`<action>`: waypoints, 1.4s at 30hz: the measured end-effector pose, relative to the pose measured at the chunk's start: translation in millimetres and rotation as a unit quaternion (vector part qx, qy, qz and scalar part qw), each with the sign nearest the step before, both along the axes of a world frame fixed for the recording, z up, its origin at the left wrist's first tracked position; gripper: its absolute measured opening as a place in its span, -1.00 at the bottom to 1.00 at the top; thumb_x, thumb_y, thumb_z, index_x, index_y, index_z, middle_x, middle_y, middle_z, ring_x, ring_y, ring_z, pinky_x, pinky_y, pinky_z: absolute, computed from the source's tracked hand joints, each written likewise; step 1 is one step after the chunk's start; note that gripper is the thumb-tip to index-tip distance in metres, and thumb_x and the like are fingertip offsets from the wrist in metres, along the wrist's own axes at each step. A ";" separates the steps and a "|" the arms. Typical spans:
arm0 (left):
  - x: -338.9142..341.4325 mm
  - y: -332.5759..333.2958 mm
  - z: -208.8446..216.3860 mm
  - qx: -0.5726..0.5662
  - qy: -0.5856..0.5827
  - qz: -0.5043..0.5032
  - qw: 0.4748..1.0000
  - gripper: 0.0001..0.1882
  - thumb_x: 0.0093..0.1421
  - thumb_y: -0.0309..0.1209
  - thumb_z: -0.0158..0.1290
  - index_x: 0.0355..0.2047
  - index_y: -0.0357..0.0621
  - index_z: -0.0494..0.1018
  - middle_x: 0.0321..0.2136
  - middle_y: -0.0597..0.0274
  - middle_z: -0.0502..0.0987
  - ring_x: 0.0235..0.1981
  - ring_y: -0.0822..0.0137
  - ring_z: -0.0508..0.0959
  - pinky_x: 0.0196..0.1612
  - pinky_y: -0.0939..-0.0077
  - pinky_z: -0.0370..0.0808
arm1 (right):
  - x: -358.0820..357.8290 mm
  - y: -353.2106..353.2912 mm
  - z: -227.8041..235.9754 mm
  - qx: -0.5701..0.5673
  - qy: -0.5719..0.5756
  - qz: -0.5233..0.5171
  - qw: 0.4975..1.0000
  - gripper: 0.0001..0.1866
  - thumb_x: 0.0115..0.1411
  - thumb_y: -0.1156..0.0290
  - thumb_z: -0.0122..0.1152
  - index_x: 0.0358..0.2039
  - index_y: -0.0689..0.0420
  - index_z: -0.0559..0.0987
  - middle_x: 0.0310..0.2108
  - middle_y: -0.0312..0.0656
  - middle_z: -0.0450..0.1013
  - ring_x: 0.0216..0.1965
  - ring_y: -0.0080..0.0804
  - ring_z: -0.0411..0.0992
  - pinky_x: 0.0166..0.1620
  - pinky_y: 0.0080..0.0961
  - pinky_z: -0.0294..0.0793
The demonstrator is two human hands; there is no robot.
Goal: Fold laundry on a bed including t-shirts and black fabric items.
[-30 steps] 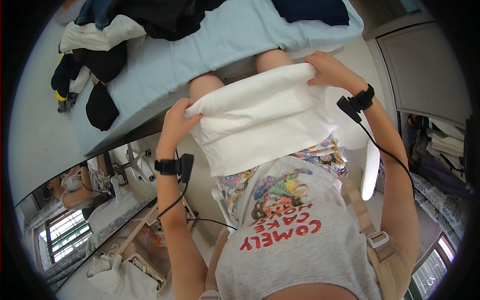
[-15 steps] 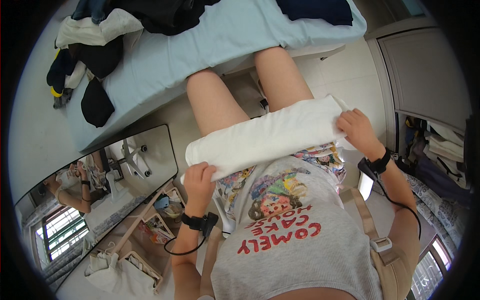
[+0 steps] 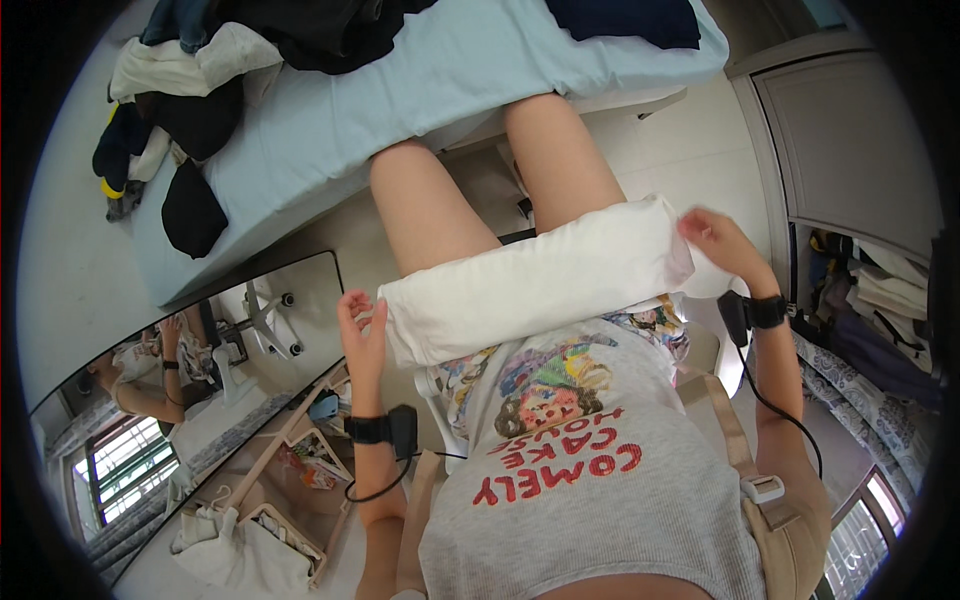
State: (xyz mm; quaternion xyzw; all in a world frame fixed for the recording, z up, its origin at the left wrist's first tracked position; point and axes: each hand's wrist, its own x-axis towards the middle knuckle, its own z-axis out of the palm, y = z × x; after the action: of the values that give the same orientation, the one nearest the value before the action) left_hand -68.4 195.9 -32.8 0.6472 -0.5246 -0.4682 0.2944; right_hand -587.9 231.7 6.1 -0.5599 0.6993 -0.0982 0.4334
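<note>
A white cloth (image 3: 530,280), folded into a long, thick strip, lies across my lap and thighs. Just off its left end is my left hand (image 3: 364,335), raised with the fingers apart and holding nothing. By the other end, my right hand (image 3: 725,245) hovers with loosely bent fingers, their tips smeared by motion; nothing shows in its grasp. The cloth's right end hangs a little loose next to that hand. What kind of item the cloth is cannot be made out.
Ahead is a bed with a light blue sheet (image 3: 320,150), bearing dark clothes (image 3: 330,35) and a white garment (image 3: 190,62). On the left are a mirror (image 3: 318,310) and a beige rack (image 3: 262,470). A grey cabinet (image 3: 860,140) with clothes in its lower part stands right.
Both hands have let go of the white cloth's ends. My left hand has moved up and left; my right hand has shifted slightly right. The cloth now rests on my lap.
</note>
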 end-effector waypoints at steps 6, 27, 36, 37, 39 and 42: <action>-6.9 -2.7 -44.2 0.060 0.020 0.085 0.994 -0.72 0.21 -0.26 0.05 -0.23 -0.23 0.37 -0.37 0.28 0.44 -0.34 0.51 0.38 -0.25 0.64 0.33 | 37.0 -22.9 -45.8 0.030 -0.076 -0.221 0.972 -0.54 0.21 0.04 0.06 -0.22 0.25 0.51 -0.38 -0.24 0.48 -0.34 -0.57 0.39 -0.20 -0.63 0.35; 13.4 27.9 -20.2 0.285 0.256 0.077 0.921 -0.52 0.16 -0.40 0.10 0.04 -0.33 0.24 -0.04 0.09 0.42 -0.06 0.32 0.45 0.01 0.47 0.36 | 54.8 0.9 -22.2 0.111 -0.202 -0.326 0.917 -0.49 0.20 0.06 0.08 -0.13 0.33 0.47 -0.23 -0.15 0.48 -0.23 -0.48 0.43 -0.14 -0.58 0.40; 3.7 -46.3 -8.7 0.130 0.321 0.149 0.926 -0.52 0.18 -0.47 0.05 0.08 -0.34 0.19 0.00 0.06 0.40 -0.04 0.32 0.45 0.01 0.47 0.40 | 48.0 -87.1 18.3 -0.081 -0.257 -0.272 0.924 -0.56 0.17 0.15 0.17 -0.11 0.26 0.48 -0.28 -0.21 0.50 -0.29 -0.56 0.46 -0.21 -0.60 0.43; 0.7 -56.0 -6.6 0.115 0.356 0.155 0.914 -0.54 0.20 -0.47 0.04 0.08 -0.33 0.20 0.00 0.06 0.39 -0.04 0.32 0.45 0.01 0.48 0.40 | 45.0 -100.9 15.8 -0.071 -0.257 -0.259 0.928 -0.53 0.16 0.13 0.17 -0.09 0.27 0.46 -0.27 -0.18 0.50 -0.29 -0.53 0.46 -0.20 -0.59 0.44; 0.3 -70.2 -16.3 0.104 0.356 0.137 0.919 -0.55 0.21 -0.45 0.03 0.07 -0.34 0.20 0.00 0.07 0.39 -0.05 0.34 0.45 -0.01 0.50 0.40 | 32.5 -126.9 -5.7 -0.062 -0.259 -0.243 0.933 -0.50 0.15 0.11 0.18 -0.07 0.27 0.45 -0.26 -0.16 0.49 -0.28 -0.50 0.46 -0.20 -0.58 0.44; 14.8 -74.0 -66.9 0.076 0.193 0.113 0.972 -0.50 0.20 -0.36 0.07 0.09 -0.27 0.19 -0.01 0.13 0.38 -0.06 0.38 0.41 -0.08 0.55 0.39 | 20.3 -136.5 -75.2 -0.075 -0.094 -0.164 0.979 -0.37 0.12 0.05 0.19 0.03 0.31 0.36 -0.15 -0.04 0.44 -0.18 -0.39 0.44 -0.13 -0.53 0.42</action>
State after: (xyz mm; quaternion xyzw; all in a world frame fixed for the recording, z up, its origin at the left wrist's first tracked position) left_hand -53.6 121.9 -99.6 0.6202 -0.3441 -0.5862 0.3915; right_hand -567.6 95.2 -69.1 -0.4571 0.7285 -0.2719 0.4319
